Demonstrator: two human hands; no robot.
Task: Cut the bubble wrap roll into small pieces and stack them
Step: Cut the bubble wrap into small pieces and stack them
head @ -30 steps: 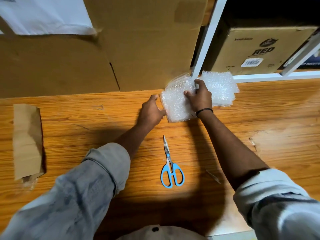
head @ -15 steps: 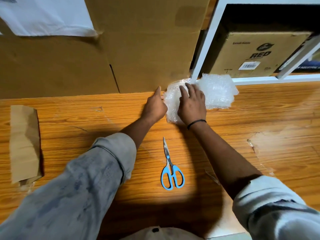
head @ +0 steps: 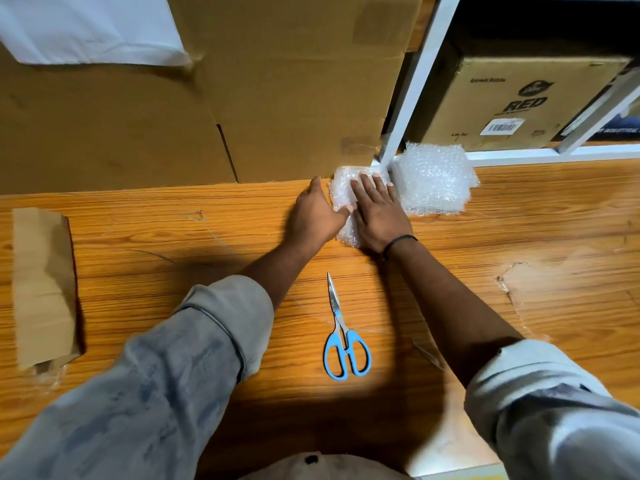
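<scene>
Just above the centre of the frame, a small bubble wrap piece (head: 341, 190) lies flat on the wooden table (head: 519, 244), its far edge against the foot of a large cardboard box (head: 294, 91). The right hand (head: 377, 211) presses down on it, palm flat and fingers straight and spread, gripping nothing; a black band circles that wrist. The left hand (head: 313, 216) rests just beside the piece's left edge with its fingers extended and its thumb touching the wrap, also holding nothing. Directly to the right, touching or nearly touching the piece, sits a thicker bubble wrap bundle (head: 434, 183) against the white shelf frame (head: 408, 98); whether it is a roll or a stack cannot be told. Blue-handled scissors (head: 343, 336) lie closed on the table below centre, between the forearms, tips pointing toward the hands. A box printed RED (head: 519, 102) stands in the shelf at upper right. A brown paper bag (head: 43, 285) lies at the left edge, and a white sheet (head: 93, 29) shows at upper left.
</scene>
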